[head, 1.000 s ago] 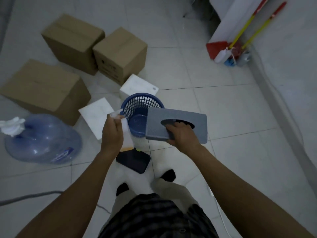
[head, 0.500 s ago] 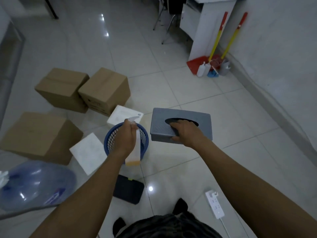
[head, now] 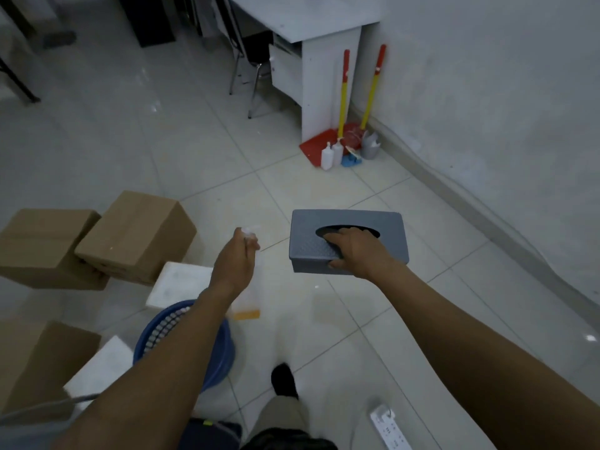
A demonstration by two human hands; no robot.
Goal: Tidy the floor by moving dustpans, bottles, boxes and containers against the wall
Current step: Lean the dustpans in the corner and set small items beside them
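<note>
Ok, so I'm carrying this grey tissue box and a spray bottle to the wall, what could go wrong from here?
The right hand pinches the grey tissue box only at its opening, so it may slip. The power strip lies by your foot, a trip risk. Setting things down near the white bottles could topple them.

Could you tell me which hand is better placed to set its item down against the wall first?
Probably the right. The right hand grips the grey tissue box on the side nearer the wall and the red dustpans; the left hand, holding the spray bottle, is farther off.
</note>
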